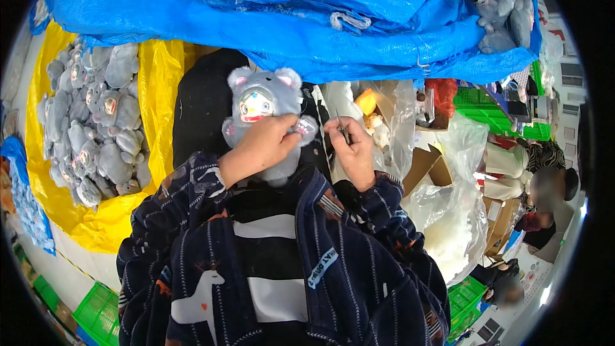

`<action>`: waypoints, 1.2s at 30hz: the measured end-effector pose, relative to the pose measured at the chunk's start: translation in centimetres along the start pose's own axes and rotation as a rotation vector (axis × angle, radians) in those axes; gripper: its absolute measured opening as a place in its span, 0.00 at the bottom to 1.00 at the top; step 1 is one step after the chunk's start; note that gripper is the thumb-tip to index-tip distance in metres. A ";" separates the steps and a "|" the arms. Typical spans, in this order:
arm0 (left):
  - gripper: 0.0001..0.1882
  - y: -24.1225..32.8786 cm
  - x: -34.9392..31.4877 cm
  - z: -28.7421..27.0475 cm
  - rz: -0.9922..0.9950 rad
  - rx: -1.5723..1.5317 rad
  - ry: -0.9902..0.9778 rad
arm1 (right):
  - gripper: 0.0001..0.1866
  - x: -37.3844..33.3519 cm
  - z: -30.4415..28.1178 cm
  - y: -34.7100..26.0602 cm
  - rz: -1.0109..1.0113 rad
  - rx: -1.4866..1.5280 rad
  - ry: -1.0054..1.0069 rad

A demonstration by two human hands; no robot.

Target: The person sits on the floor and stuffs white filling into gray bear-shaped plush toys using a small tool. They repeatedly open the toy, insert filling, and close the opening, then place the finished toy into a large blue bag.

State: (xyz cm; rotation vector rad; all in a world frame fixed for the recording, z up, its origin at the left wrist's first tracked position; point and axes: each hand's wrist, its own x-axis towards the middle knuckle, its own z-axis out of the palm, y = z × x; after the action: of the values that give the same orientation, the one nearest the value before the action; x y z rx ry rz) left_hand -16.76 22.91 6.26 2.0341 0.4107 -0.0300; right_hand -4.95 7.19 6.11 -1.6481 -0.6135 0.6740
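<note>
Dark patterned sleeves nearest cam. Grey plush toy is being gripped by L hand; thin metal tool is being pinched by R hand, just beside toy's arm. Stitching/trimming judged underway; steady tip placement being called for next.

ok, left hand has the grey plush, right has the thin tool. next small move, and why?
Probably bring the thin metal tool in the right hand a little left to the plush toy's paw. The left hand already pins the grey plush toy there, and the tool tip sits just beside it, not yet touching.
</note>
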 end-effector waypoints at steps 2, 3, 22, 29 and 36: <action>0.09 -0.3 0.0 0.1 0.022 -0.050 0.063 | 0.12 -0.1 -0.8 0.0 -0.136 -0.339 -0.015; 0.09 -0.3 -0.1 0.2 0.021 -0.083 0.069 | 0.13 -0.3 -0.8 -0.7 -0.191 -0.428 -0.024; 0.10 -2.9 0.4 1.5 0.008 -0.333 0.100 | 0.16 0.5 1.1 -0.2 -0.409 -0.692 -0.002; 0.09 -2.4 0.0 1.2 -0.026 -0.276 0.039 | 0.16 0.5 0.7 -0.6 -0.424 -0.770 -0.025; 0.09 -1.9 -0.1 1.3 0.026 -0.171 0.127 | 0.16 1.5 0.4 -2.2 -0.475 -0.892 -0.097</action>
State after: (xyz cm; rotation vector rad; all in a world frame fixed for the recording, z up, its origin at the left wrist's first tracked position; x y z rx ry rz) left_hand -17.26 22.53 4.00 1.8782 0.4505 0.1466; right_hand -4.22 8.89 8.12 -2.1503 -1.4639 0.1064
